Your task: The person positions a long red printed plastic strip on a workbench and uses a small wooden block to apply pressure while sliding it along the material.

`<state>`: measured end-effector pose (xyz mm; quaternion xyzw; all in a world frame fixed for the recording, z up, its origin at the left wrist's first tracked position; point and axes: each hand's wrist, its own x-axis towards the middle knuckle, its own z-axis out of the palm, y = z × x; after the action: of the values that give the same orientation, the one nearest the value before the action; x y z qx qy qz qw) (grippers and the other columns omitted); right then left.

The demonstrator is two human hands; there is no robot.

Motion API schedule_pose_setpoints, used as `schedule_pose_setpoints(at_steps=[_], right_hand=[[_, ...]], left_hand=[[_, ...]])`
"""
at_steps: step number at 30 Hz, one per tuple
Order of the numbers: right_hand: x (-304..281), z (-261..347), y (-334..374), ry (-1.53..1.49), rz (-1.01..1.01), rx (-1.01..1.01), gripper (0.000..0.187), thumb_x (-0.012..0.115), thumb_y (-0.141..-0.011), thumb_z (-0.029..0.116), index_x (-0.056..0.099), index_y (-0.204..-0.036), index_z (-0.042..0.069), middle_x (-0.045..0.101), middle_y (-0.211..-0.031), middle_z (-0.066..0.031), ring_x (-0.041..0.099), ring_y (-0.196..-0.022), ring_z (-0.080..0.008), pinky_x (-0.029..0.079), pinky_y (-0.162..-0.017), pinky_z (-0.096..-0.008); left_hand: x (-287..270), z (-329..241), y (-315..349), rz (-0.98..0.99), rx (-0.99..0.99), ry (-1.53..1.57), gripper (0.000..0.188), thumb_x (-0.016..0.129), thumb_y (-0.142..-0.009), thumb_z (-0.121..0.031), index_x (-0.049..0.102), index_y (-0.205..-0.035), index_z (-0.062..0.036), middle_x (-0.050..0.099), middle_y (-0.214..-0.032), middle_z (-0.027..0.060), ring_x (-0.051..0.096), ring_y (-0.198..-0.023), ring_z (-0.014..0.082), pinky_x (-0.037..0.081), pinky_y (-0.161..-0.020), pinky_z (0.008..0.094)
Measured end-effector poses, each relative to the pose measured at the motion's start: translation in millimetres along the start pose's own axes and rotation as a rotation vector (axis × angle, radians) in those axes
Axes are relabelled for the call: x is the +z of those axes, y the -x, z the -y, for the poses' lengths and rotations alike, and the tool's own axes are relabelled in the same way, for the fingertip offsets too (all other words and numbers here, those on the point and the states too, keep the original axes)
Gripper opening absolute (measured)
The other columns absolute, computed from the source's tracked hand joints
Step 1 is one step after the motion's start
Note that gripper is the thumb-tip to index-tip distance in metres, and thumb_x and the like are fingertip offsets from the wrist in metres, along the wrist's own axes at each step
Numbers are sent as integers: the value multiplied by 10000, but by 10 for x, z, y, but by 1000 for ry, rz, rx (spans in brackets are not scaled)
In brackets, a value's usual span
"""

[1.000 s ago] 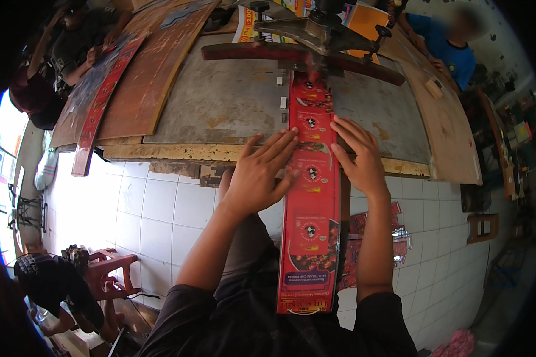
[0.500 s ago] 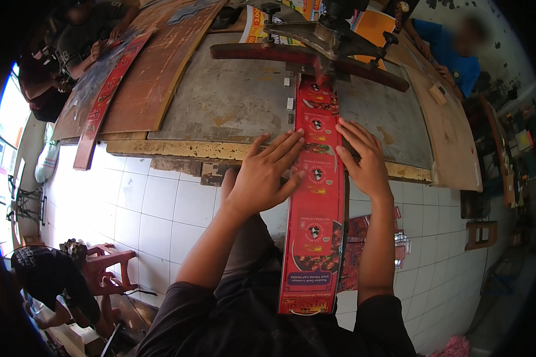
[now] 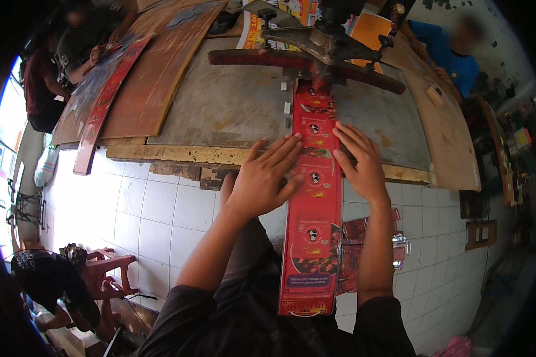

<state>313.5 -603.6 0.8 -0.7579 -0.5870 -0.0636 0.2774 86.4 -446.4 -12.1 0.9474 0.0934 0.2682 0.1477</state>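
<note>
A long red printed strip [image 3: 313, 212] with round dark emblems and food pictures runs from near my body up onto the worktable. Its far end lies beneath a heavy metal press [image 3: 327, 44] with a reddish crossbar. My left hand [image 3: 268, 175] lies flat, fingertips on the strip's left edge and thumb over its face, fingers stretched. My right hand [image 3: 360, 163] rests along the right edge, fingers extended and thumb apart. Two small white blocks [image 3: 287, 108] sit on the metal table plate [image 3: 232, 95] left of the strip.
Brown boards [image 3: 155, 77] cover the table's left side, with another red strip [image 3: 104, 101] overhanging its edge. Red printed pieces [image 3: 352, 262] lie below the table, right of my strip. People sit at both far sides; another bends near a red stool [image 3: 110, 271] at lower left.
The whole view has shifted slightly. My hands stay at the strip's edges in nearly the same pose. At the far left, a person in a dark red top shows more upright.
</note>
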Motion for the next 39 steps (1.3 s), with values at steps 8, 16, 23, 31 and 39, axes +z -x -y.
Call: schedule_pose_setpoints(at_steps=[8,16,23,31,39], right_hand=[[-219,-200,-34,-367,65,71,454,662,-1056,307,640,-1442,69,609,-1527,-115,502,-1475,-297,370,-1219,-452],[-966,-2758,-379,271,-235,536,696,657,-1039,449,488,-1554,12,494,-1592,-237,489,-1457,-404,407,-1201,-487],[-1087,-3603,-952,565,-124,664,920,683,-989,558,308,-1658,50,348,-1699,-192,343,-1562,-362,302,-1279,-500],[-1216,-3989,-818,681,-187,660,649,636,-1063,389,439,-1605,91,458,-1611,-190,410,-1499,-401,347,-1244,-495],[-1321,-2335,97,229,-222,211,394,682,-997,45,629,-1387,70,605,-1327,-165,595,-1266,-362,489,-1042,-461]], left_hand=[[-46,11,20,64,-33,-16,563,535,-1015,-193,502,-1553,-32,469,-1654,111,445,-1526,268,298,-1253,515],[24,-25,-78,63,23,-65,756,612,-804,-40,516,-1552,-97,478,-1653,70,465,-1515,254,323,-1245,513],[48,-62,-29,20,-53,-160,735,648,-810,-55,562,-1530,-177,524,-1617,31,522,-1462,227,347,-1231,511],[150,-93,-76,10,-38,-181,598,617,-913,-82,593,-1501,-191,497,-1641,21,451,-1522,225,276,-1263,501],[273,-127,16,-20,-90,-229,651,613,-906,-38,528,-1539,-160,456,-1668,37,385,-1562,274,173,-1294,561]])
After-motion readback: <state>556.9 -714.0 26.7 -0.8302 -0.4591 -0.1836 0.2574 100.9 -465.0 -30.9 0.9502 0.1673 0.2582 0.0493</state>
